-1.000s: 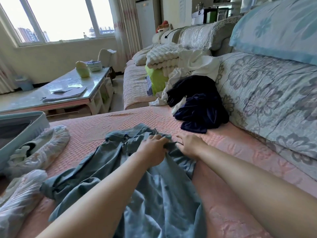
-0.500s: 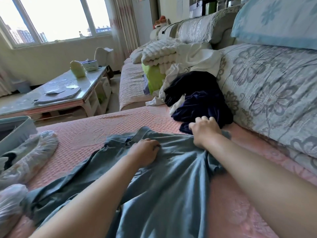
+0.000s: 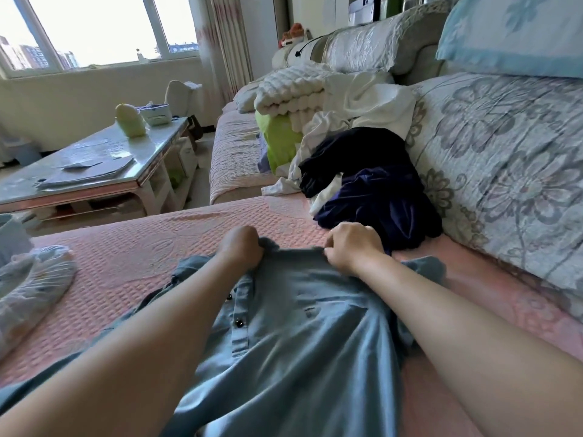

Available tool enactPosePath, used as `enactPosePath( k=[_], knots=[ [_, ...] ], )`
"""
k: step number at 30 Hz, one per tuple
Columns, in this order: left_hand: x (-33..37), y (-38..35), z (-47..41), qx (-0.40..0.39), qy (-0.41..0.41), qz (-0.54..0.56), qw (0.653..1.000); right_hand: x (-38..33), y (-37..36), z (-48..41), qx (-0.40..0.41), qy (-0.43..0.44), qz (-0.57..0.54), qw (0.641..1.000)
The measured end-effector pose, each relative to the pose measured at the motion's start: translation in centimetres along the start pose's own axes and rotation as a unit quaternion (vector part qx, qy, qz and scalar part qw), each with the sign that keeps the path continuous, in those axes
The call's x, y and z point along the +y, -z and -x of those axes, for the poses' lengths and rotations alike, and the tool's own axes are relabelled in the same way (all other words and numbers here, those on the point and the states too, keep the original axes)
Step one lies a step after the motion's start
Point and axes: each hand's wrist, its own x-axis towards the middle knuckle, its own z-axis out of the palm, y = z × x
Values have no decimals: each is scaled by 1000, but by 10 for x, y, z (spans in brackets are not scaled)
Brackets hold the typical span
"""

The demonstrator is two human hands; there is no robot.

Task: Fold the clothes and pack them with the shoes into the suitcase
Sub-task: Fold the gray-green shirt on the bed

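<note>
On the sofa seat [image 3: 142, 253], nearest, a shirt [image 3: 299, 326] laid out, collar end away. Just behind the collar, a heap of clothes [image 3: 378, 197] against the backrest [image 3: 504, 168] at right. Behind the heap, a folded blanket [image 3: 293, 93]; on top of the backrest, a pillow [image 3: 517, 33]. Left of the shirt, well apart, bagged shoes [image 3: 34, 285] at the seat's edge, a suitcase corner [image 3: 11, 234] just behind. Beyond the seat at left, a table [image 3: 94, 146] bearing papers [image 3: 91, 173] and a bowl [image 3: 156, 114].
</note>
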Motion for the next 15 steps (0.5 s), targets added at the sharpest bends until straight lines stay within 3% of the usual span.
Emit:
enactPosePath(
  k=[3, 5, 7, 8, 10, 12, 15],
  knots=[
    [9, 9, -13, 103, 34, 126, 986, -2, 0, -10, 92, -69, -62, 991],
    [18, 8, -19, 127, 25, 199, 971, -8, 0, -13, 127, -85, -58, 987],
    [25, 2, -17, 31, -9, 257, 966, -12, -2, -14, 95, -92, -59, 989],
    [25, -4, -14, -43, -28, 236, 970, -14, -4, -12, 64, -88, -51, 993],
    [21, -11, -7, -138, -58, 132, 980, -19, -10, -6, 49, -19, -5, 999],
    [15, -11, 0, -118, -79, 115, 983, -26, -16, -1, 73, 95, 21, 993],
    [-4, -4, 11, -57, -77, 129, 987, -42, -19, 3, -66, 158, 18, 985]
  ],
)
